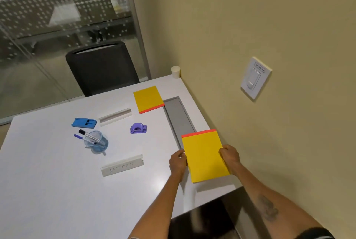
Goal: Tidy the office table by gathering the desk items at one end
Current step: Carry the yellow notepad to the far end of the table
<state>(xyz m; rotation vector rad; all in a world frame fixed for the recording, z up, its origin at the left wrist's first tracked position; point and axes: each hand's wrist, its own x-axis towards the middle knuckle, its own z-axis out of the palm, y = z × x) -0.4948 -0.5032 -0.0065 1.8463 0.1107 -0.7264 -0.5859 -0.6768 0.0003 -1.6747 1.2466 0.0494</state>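
A yellow notepad (204, 156) with a red top strip is held just above the white table (48, 181) near its right edge. My left hand (178, 163) grips its left edge and my right hand (230, 157) grips its right edge. A second yellow notepad (148, 98) lies flat farther back. A purple hole punch (138, 128), a blue stapler (84, 123), a clear blue pen cup (97, 142) with markers, and two white name plates, one (115, 117) behind and one (122, 165) in front, are spread over the middle.
A grey cable tray (178, 117) is set into the table by the wall. A paper cup (175, 71) stands at the far right corner. A black chair (102, 67) sits behind the table. The wall (269, 27) with a light switch (255, 78) is close on the right.
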